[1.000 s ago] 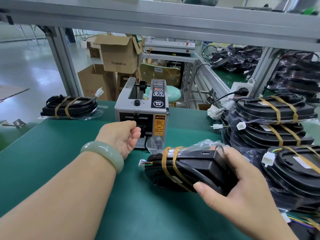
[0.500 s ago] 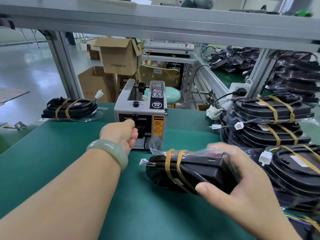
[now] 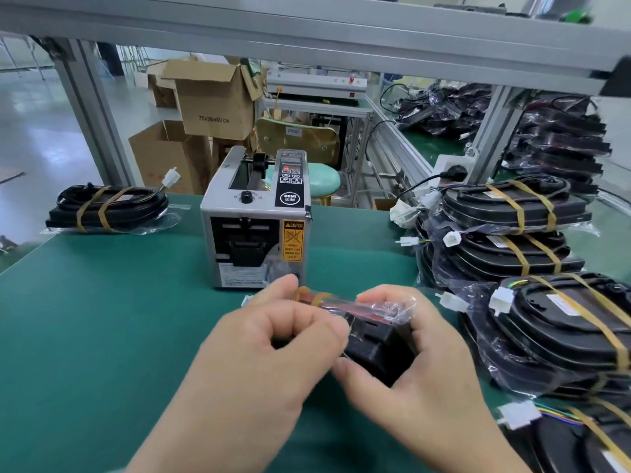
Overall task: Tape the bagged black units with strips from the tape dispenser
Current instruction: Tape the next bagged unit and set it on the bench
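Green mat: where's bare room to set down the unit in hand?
Widest bare patch: the left half of the green mat, bordered by the lone taped unit at the back, the tape dispenser and the left hand. A narrower strip lies between the dispenser and the stacked units, which crowd the right edge.

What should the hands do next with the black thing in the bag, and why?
Probably fold the loose bag flat on the unit and press tape over it. The left hand and right hand both grip the unit, the bag's end sticks up crumpled on top, and only the far end has bands. I can't clearly see a strip.
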`<state>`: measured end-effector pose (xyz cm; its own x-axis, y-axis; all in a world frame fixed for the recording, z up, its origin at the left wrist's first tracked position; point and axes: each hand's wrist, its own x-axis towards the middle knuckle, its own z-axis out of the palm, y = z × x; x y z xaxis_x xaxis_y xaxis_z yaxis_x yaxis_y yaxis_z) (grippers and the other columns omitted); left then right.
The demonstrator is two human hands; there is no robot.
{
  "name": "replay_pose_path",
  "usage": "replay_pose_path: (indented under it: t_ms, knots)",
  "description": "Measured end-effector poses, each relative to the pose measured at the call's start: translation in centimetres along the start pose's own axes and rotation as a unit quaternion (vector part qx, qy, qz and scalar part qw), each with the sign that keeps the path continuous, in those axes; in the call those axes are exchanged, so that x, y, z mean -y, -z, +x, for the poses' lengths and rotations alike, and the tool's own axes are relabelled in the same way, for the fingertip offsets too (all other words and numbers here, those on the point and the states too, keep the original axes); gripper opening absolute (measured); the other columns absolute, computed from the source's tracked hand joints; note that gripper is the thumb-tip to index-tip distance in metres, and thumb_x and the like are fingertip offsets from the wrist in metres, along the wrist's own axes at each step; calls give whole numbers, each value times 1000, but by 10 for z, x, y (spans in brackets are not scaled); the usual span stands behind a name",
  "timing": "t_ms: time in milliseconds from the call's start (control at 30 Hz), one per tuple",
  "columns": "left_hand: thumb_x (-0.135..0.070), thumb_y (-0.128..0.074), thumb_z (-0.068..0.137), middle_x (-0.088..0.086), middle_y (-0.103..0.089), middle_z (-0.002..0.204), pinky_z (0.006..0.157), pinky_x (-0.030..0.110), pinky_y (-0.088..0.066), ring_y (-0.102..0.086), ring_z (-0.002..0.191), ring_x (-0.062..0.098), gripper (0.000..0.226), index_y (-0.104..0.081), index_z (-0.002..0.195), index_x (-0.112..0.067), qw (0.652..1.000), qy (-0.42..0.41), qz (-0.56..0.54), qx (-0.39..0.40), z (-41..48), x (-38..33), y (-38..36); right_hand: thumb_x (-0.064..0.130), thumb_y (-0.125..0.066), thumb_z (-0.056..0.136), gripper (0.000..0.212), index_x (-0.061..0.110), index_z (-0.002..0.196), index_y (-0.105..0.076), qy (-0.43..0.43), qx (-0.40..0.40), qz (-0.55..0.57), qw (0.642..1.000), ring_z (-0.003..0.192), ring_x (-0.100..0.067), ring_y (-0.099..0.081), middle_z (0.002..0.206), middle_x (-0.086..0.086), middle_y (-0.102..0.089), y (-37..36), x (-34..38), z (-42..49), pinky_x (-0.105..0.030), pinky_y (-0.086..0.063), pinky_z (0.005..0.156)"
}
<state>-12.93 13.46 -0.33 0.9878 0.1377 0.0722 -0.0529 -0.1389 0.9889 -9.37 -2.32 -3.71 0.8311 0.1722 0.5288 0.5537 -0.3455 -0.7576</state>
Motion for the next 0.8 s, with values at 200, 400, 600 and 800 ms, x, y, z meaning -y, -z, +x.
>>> replay_pose_path:
  t_ms: [200, 400, 600, 800]
  knots:
    - [-59, -60, 49, -40, -64, 99, 101, 25, -28, -30, 118, -31, 43, -75, 66, -23, 999, 5, -3, -34, 0, 8, -7, 41, -46, 86, 29, 21, 96, -65, 7, -51, 74, 996, 76, -19, -64, 87, 4, -67, -8, -6, -2, -37, -51, 69]
    - [-46, -60, 58, -33, -52, 121, 87, 13, -29, -25, 113, -36, 27, -74, 64, -23, 998, 16, 54, -40, -4, 10, -11, 39, -38, 94, 40, 20, 84, -72, -45, -108, 142, 983, 79, -28, -67, 86, -6, -71, -21, -6, -7, -49, -52, 70]
    - [-49, -62, 64, -34, -42, 130, 84, 9, -29, -26, 112, -36, 25, -74, 62, -27, 997, 22, 67, -26, -7, 9, -10, 40, -36, 95, 40, 22, 84, -70, -39, -137, 115, 983, 76, -24, -68, 83, -1, -71, -24, -5, -8, -45, -53, 67]
    - [-46, -67, 65, -33, -41, 135, 88, 10, -28, -25, 120, -29, 21, -71, 55, -27, 996, 21, 80, -27, -9, 8, -12, 41, -34, 96, 41, 22, 83, -68, -31, -156, 92, 983, 73, -20, -67, 80, 3, -70, -26, -3, -8, -35, -51, 63]
